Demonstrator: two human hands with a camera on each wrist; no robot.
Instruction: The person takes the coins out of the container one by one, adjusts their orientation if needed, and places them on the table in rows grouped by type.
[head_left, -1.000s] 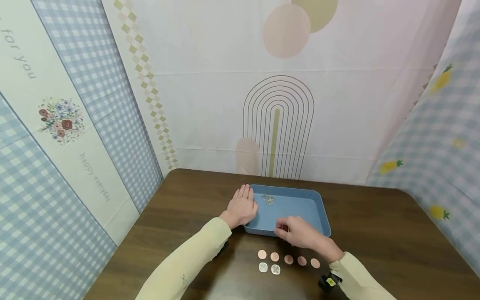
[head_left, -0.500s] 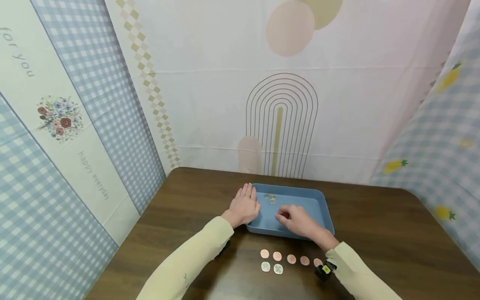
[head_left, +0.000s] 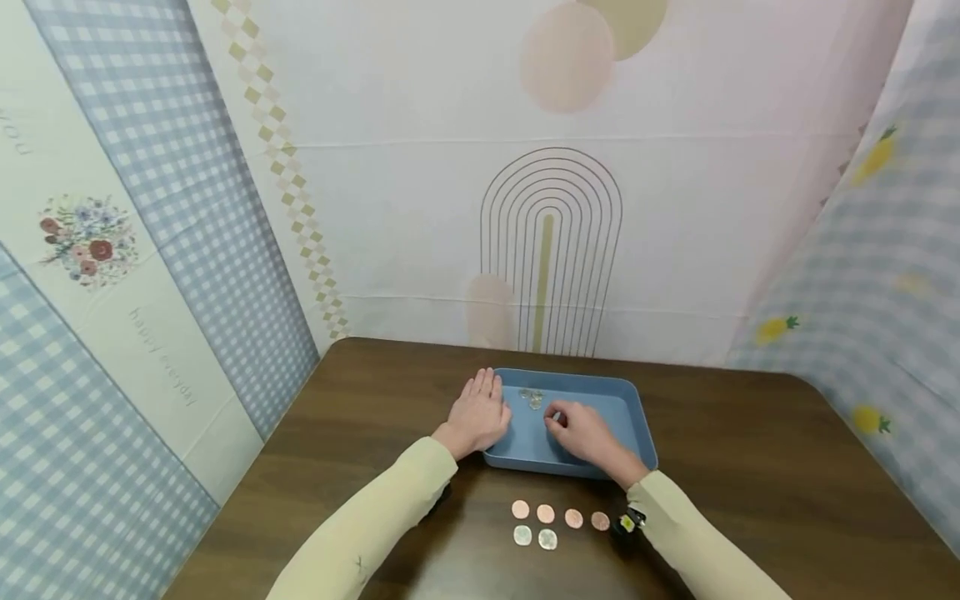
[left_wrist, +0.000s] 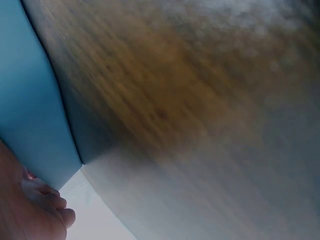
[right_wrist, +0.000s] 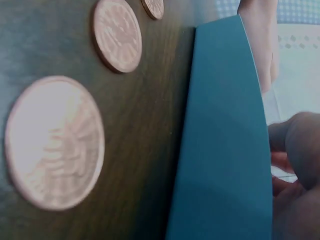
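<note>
A blue tray point(head_left: 637, 417) sits on the brown table, with a few silver coins point(head_left: 532, 398) in its far left corner. My left hand point(head_left: 480, 410) lies flat on the table against the tray's left wall point(left_wrist: 30, 100). My right hand point(head_left: 579, 432) is inside the tray with its fingers point(right_wrist: 297, 145) curled, the tips just right of the silver coins. Whether they pinch anything is hidden. In front of the tray lie a row of copper coins point(head_left: 545, 513) and two silver coins point(head_left: 535, 537). The right wrist view shows coins point(right_wrist: 55, 142) close up beside the tray's outer wall point(right_wrist: 220, 140).
The table point(head_left: 750, 467) stretches bare to the right and left of the tray. Patterned fabric walls close it in behind and on both sides. A small black wrist camera point(head_left: 626, 523) sits at my right cuff, next to the copper row.
My right hand has moved from the tray's near rim farther in and to the left, towards the silver coins. The left hand has stayed in place.
</note>
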